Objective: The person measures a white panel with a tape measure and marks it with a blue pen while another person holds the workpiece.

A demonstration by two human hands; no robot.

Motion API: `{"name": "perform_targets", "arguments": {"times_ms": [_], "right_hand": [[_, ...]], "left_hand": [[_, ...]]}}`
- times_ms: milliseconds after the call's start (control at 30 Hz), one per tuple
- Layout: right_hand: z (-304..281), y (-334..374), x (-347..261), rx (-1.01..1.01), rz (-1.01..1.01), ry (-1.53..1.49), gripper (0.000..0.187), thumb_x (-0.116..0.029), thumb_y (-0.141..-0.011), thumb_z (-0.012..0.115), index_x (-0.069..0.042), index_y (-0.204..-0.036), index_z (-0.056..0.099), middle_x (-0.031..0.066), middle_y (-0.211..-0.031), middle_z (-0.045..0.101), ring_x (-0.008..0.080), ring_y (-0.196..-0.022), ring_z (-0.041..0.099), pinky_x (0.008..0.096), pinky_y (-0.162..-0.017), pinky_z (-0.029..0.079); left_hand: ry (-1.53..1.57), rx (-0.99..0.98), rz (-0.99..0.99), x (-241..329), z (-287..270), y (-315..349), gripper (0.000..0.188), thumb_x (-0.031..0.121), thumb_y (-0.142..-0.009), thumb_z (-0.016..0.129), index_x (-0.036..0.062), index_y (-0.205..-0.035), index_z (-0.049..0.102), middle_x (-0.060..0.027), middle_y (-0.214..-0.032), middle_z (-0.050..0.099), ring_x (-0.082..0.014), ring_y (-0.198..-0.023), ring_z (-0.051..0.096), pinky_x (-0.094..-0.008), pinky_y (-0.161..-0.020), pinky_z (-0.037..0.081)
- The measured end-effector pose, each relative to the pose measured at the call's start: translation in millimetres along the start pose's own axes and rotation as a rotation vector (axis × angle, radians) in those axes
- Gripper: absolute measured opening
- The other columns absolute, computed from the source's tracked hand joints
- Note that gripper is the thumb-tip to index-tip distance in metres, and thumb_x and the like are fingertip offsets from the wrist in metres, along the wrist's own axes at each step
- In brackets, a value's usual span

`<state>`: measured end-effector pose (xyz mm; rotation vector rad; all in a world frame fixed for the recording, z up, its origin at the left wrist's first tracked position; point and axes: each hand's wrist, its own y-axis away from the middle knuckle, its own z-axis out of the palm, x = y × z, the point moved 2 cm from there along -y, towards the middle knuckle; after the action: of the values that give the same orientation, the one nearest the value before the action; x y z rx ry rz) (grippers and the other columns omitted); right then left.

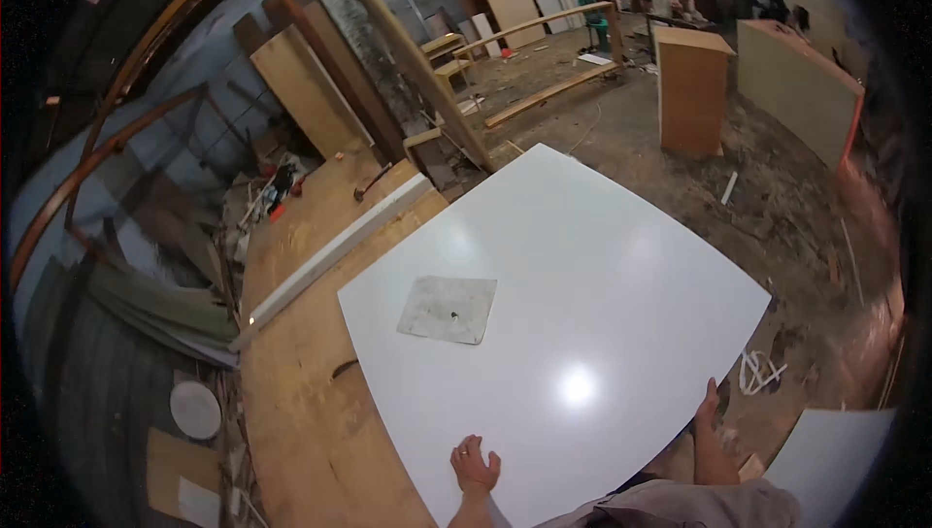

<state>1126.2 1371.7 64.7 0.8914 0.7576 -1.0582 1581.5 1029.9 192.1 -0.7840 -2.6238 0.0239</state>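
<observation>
**White panel steadied by two hands in a cluttered woodshop**

A large glossy white panel [582,305] is seen lying flat across a plywood-topped counter [301,412], its far corner reaching toward the middle of the room and its right side overhanging the dirt floor [796,227]. A square grey sheet [448,310] with a small dark mark is laid on the panel's left part, well apart from both hands. A long pale strip [335,251] is set along the counter beside the panel's left edge, and a hammer [372,181] is seen further back on the plywood.

The room is shown crowded with leaning boards [311,91], curved timber ribs [116,130] at the left, a tall wooden cabinet [691,89] standing on the floor, and a long upright panel with a red edge [806,91] at the right. Scraps and offcuts are scattered over the floor, and a second white sheet [835,460] is visible at the lower right.

The left hand [475,468] is laid open and flat on the panel near its near edge, fingers spread, a ring worn on one finger. The right hand [708,410] is placed at the panel's right edge, fingers pointing upward along it; whether the edge is clasped cannot be told. Both forearms are brought in from the lower edge, the right one extended further forward.
</observation>
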Motion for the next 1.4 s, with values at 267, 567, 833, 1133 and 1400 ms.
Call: {"name": "perform_targets", "arguments": {"times_ms": [267, 567, 833, 1133, 1400], "right_hand": [[-14.7, -8.2, -0.8, -0.023, -0.153, 0.304, 0.059, -0.046, -0.105, 0.049, 0.005, -0.134, 0.057, 0.0125, -0.125, 0.065, 0.0225, -0.110, 0.063, 0.0351, -0.097, 0.050], [13.5, 4.1, -1.5, 0.068, -0.037, -0.016, 0.050, -0.039, -0.105, 0.051, 0.006, -0.123, 0.062, 0.0127, -0.117, 0.067, 0.0223, -0.105, 0.065, 0.0346, -0.093, 0.051], [28.0, 14.2, -10.7, 0.089, 0.000, -0.016, 0.051, -0.042, -0.103, 0.054, 0.005, -0.123, 0.063, 0.0113, -0.115, 0.068, 0.0223, -0.103, 0.066, 0.0341, -0.092, 0.052], [24.2, 9.2, -4.7, 0.113, -0.047, 0.004, 0.049, -0.043, -0.103, 0.054, 0.002, -0.117, 0.067, 0.0110, -0.109, 0.070, 0.0203, -0.097, 0.066, 0.0349, -0.088, 0.052], [27.7, 13.5, -6.8, 0.136, -0.076, 0.076, 0.049, -0.040, -0.102, 0.056, 0.007, -0.111, 0.068, 0.0099, -0.107, 0.070, 0.0178, -0.094, 0.065, 0.0339, -0.084, 0.052]], "left_hand": [[-0.001, -0.043, -0.006, 1.4, 3.0, -2.5, 0.051, 0.030, -0.085, 0.064, 0.0038, -0.127, 0.055, -0.0174, -0.138, 0.053, -0.0333, -0.135, 0.043, -0.0521, -0.118, 0.025], [-0.014, -0.006, 0.015, -6.0, 6.1, 2.2, 0.048, 0.028, -0.085, 0.065, 0.0048, -0.126, 0.056, -0.0167, -0.136, 0.054, -0.0360, -0.132, 0.044, -0.0514, -0.114, 0.029], [-0.031, -0.026, 0.014, -5.6, 2.0, 4.2, 0.050, 0.025, -0.084, 0.065, 0.0027, -0.127, 0.053, -0.0164, -0.135, 0.055, -0.0337, -0.134, 0.043, -0.0521, -0.115, 0.028], [-0.035, -0.008, 0.006, 0.2, -0.9, 3.7, 0.049, 0.027, -0.085, 0.065, 0.0039, -0.126, 0.055, -0.0163, -0.135, 0.056, -0.0336, -0.134, 0.044, -0.0516, -0.115, 0.029], [-0.055, 0.036, 0.017, -3.9, -1.0, 6.0, 0.048, 0.027, -0.084, 0.065, 0.0036, -0.125, 0.057, -0.0178, -0.133, 0.057, -0.0346, -0.130, 0.047, -0.0524, -0.113, 0.032]]}}
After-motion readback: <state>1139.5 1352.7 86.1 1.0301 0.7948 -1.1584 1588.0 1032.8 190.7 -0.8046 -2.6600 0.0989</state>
